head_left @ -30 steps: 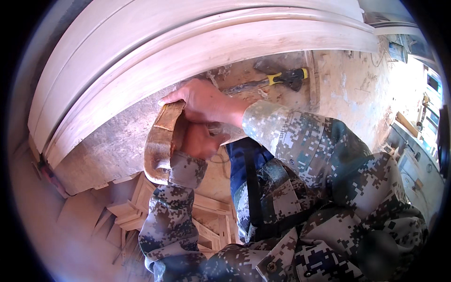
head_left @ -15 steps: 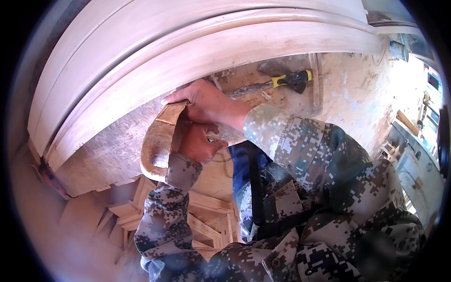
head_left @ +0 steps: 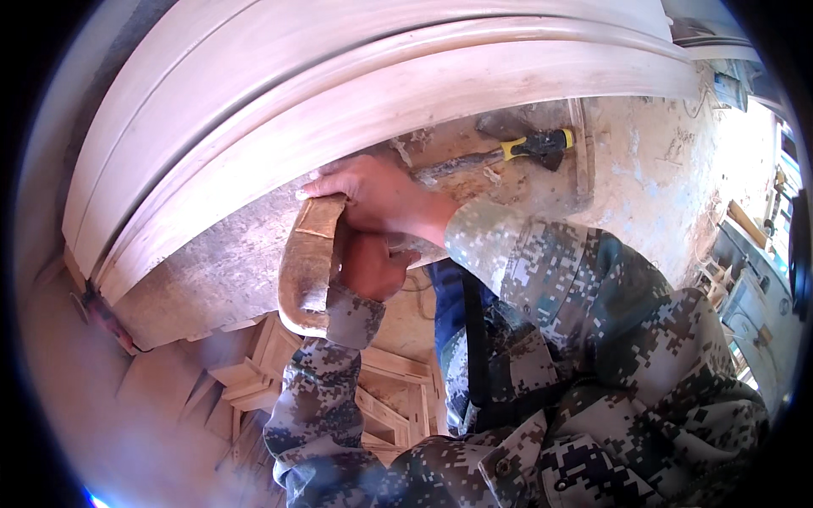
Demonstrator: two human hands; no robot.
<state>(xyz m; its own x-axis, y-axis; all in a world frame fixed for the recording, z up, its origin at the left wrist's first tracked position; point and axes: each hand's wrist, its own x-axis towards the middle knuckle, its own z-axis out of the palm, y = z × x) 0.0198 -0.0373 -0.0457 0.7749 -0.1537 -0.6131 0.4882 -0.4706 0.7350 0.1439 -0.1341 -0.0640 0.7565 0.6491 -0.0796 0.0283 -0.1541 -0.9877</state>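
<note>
A curved, worn wooden piece (head_left: 306, 262) with a paler squared end stands by the table's edge, below the white panel. My right hand (head_left: 381, 195) is closed round its upper end, the fingertips reaching over toward the panel. Just beneath, my left hand (head_left: 373, 267) is curled into the hollow of the curve and grips the piece; most of its fingers are hidden. The white panel (head_left: 406, 72), long with moulded grooves, lies across the work table (head_left: 195, 262). On the table, right of my hands, is a chisel-like tool (head_left: 538, 144) with a yellow-and-black handle.
Stacked wooden frames (head_left: 394, 364) sit below the table near my left forearm. A red-and-dark object (head_left: 108, 322) lies by the panel's left corner. At far right stands a grey metal machine or bench (head_left: 754, 271) with wood pieces on it.
The whole view has shifted, so everything appears slightly farther right and lower. Both hands keep their hold on the wooden piece, which has moved only slightly against the panel.
</note>
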